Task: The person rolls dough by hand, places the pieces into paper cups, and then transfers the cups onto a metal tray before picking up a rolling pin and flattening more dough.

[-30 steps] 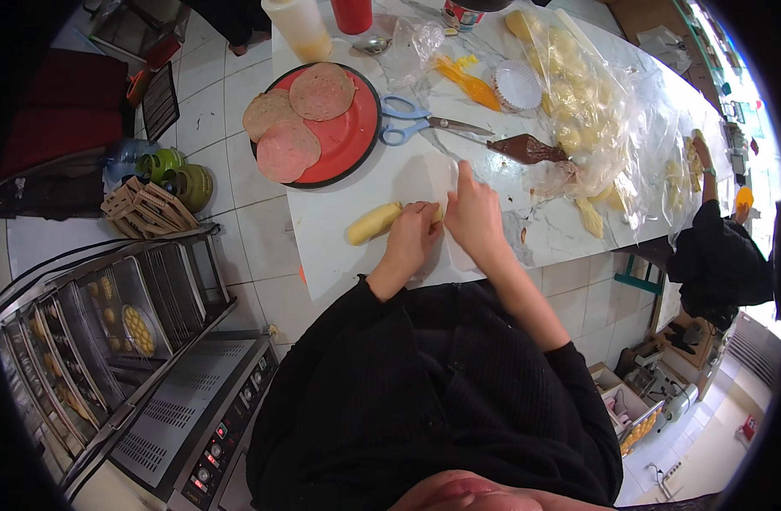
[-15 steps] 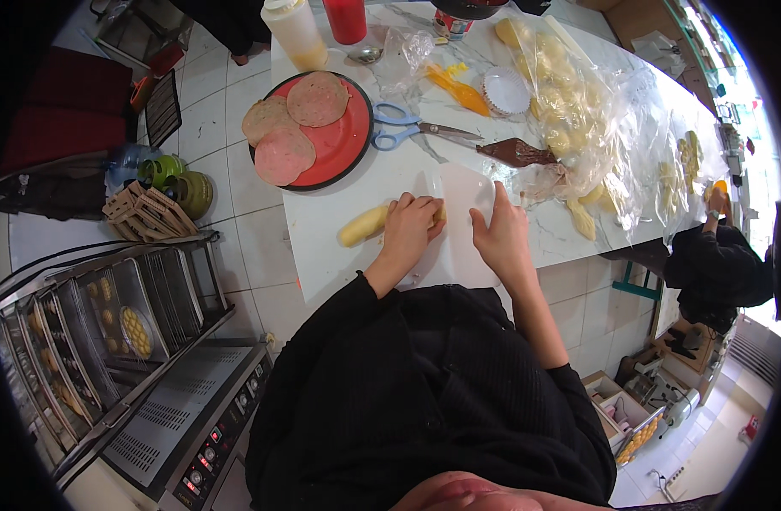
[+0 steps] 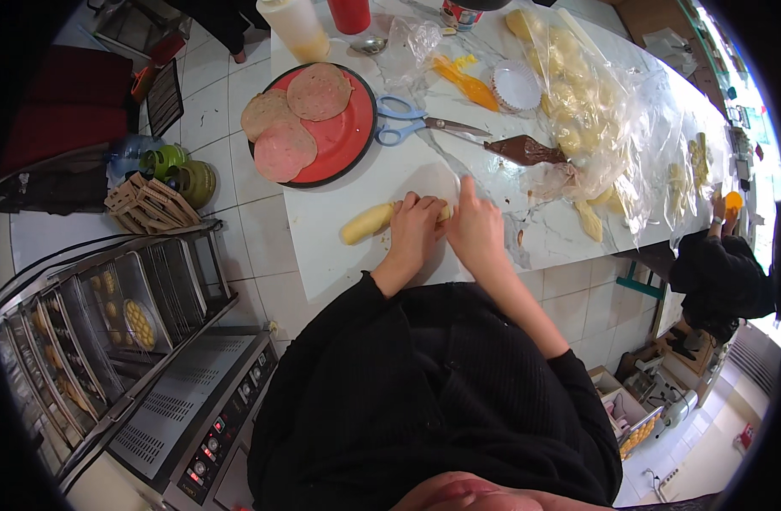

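A smooth yellow dough roll [image 3: 366,224] lies on the white marbled table, pointing left from under my left hand [image 3: 414,228]. The fingers of that hand are curled over its right part and hide much of it. Close beside, my right hand [image 3: 478,232] has its fingers together and the index finger stretched forward, at the roll's right end. It grips a thin white scraper, now nearly edge-on and mostly hidden by the hand. Beyond my hands are a red plate [image 3: 337,146] with three round meat slices [image 3: 286,153] and a pair of blue-handled scissors [image 3: 411,125].
A brown-filled piping bag [image 3: 526,151], orange piping bag [image 3: 469,83] and paper cups [image 3: 516,87] lie farther back. Plastic sheeting [image 3: 633,162] covers yellow dough pieces at right. A squeeze bottle [image 3: 295,32] stands behind the plate. Another person [image 3: 720,271] works at far right.
My right hand has moved left against my left hand, and the white scraper has swung from broad side to nearly edge-on. The view has shifted slightly; the left hand stays on the dough roll.
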`<state>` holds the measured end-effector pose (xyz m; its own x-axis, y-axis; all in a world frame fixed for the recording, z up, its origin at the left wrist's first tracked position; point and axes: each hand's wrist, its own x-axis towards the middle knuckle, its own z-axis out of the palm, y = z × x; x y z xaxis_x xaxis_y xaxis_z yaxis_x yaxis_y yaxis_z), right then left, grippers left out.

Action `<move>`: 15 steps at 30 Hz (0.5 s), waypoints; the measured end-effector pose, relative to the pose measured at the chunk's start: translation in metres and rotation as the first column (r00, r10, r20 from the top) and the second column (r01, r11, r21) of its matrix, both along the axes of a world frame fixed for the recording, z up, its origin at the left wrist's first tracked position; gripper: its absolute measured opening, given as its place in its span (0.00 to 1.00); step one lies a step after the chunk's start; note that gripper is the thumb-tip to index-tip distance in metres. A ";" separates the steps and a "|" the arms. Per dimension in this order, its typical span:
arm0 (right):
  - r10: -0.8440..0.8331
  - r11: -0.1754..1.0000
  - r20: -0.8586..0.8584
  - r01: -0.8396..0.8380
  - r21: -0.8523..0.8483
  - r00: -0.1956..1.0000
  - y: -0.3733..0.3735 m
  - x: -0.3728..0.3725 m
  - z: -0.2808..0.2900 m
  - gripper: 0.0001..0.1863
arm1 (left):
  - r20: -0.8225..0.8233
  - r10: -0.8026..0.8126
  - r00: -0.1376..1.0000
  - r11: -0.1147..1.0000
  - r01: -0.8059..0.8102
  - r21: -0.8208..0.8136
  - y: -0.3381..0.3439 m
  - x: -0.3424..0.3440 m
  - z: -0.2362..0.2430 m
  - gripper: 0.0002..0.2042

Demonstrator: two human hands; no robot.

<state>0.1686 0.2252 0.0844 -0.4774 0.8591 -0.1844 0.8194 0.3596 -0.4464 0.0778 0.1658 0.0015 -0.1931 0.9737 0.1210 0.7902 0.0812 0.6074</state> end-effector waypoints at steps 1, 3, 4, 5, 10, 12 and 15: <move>-0.003 1.000 0.002 0.003 -0.005 1.000 0.007 -0.002 -0.001 0.19 | 0.002 -0.003 1.000 1.000 0.003 -0.005 -0.001 0.000 0.001 0.16; 0.006 0.993 0.032 -0.003 -0.114 0.999 0.021 -0.006 -0.002 0.23 | 0.028 -0.019 0.999 1.000 0.019 -0.023 0.001 -0.001 0.003 0.18; 0.003 0.994 0.027 0.000 -0.107 1.000 0.023 -0.003 0.002 0.23 | 0.023 -0.022 0.999 1.000 0.022 -0.017 0.002 -0.001 0.004 0.18; -0.003 0.997 -0.030 0.000 -0.076 1.000 0.026 0.004 0.008 0.24 | 0.051 -0.006 0.999 0.998 0.009 -0.066 0.002 -0.001 0.005 0.20; -0.090 0.995 -0.283 0.099 0.018 0.955 0.036 0.043 0.038 0.23 | 0.075 0.063 0.995 0.998 -0.061 -0.029 0.003 0.005 0.013 0.24; -0.094 0.992 -0.246 0.111 0.059 0.965 0.029 0.051 0.027 0.22 | 0.093 0.008 0.996 1.000 -0.010 0.018 0.008 0.007 0.018 0.24; -0.125 0.990 -0.160 0.134 0.048 0.979 0.023 0.049 0.024 0.22 | 0.073 -0.057 0.996 0.998 0.055 0.025 0.015 0.005 0.002 0.21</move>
<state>0.2174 0.2483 0.1080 -0.3802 0.9227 -0.0638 0.7826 0.2842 -0.5539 0.0829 0.1807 0.0037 -0.1473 0.9803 0.1313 0.7460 0.0230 0.6656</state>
